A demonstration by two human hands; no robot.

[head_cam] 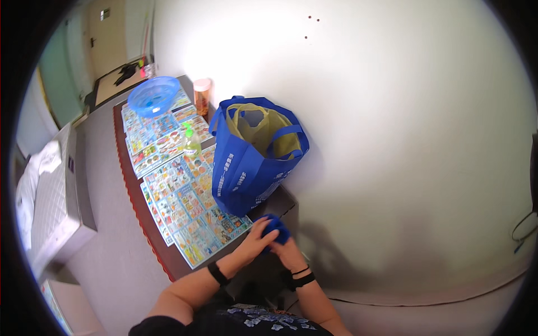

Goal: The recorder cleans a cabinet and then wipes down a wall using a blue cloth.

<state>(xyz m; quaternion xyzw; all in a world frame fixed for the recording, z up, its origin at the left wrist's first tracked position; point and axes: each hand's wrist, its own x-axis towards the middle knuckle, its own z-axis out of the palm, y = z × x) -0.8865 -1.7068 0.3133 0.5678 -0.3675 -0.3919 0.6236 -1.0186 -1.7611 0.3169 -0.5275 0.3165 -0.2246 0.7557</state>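
Observation:
A bunched dark-blue cloth (276, 229) is between my two hands, over the near right end of the table. My left hand (255, 240) grips it from the left, thumb across its front. My right hand (290, 252) holds its lower right side, with the fingers partly hidden. Just beyond my hands a blue fabric shopping bag (248, 168) stands upright on the table, its top open on a yellowish inner bag (256, 130). Printed flyers (189, 206) lie to the left of the shopping bag.
On the flyers stand a green pump bottle (192, 145) and, farther off, a translucent blue basin (154, 96). A pink-lidded jar (202, 96) is by the wall (378, 126), which runs along the right. A mattress (56, 197) lies at the far left, beyond the red table edge (136, 206).

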